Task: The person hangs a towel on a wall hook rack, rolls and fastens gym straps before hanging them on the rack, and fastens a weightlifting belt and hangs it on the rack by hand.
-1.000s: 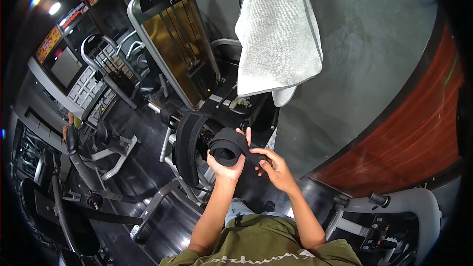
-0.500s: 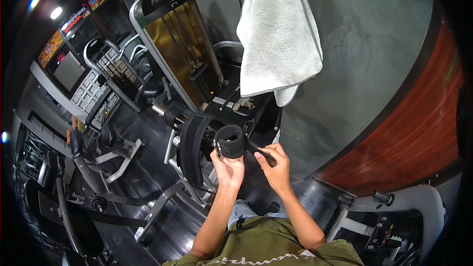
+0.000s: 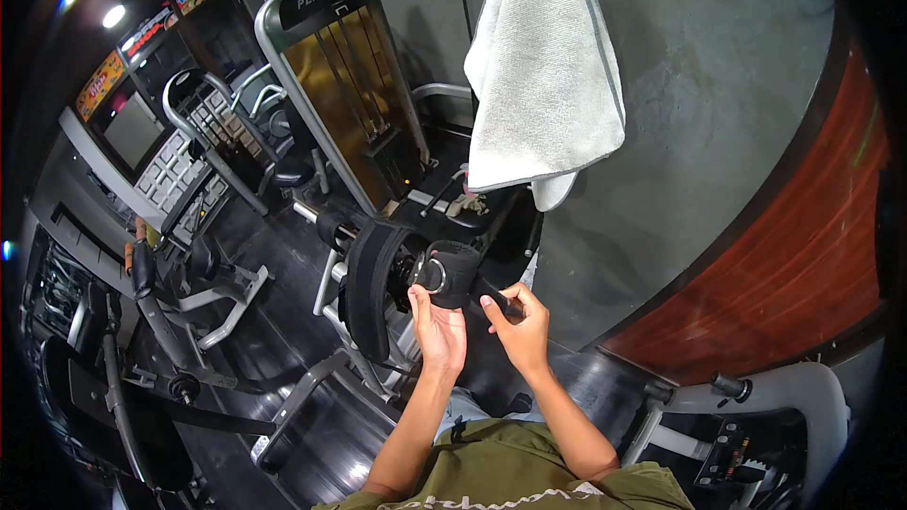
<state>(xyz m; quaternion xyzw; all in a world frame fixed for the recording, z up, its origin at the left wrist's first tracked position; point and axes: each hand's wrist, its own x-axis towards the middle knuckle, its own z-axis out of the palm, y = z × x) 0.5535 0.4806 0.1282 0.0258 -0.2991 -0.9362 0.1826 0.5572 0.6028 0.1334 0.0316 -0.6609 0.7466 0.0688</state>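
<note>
Cuff of black material point(image 3: 459, 272), a metal ring point(image 3: 437, 277) on its side, is held up in a gym by a person's left hand point(image 3: 440, 332), its fingers partly hidden, thumb at the near edge. The right hand point(image 3: 521, 329) pinches the dark strap point(image 3: 499, 302) with closed fingers. A curved black pad point(image 3: 368, 293) lies just beyond; a pale towel point(image 3: 548, 85) hangs above.
</note>
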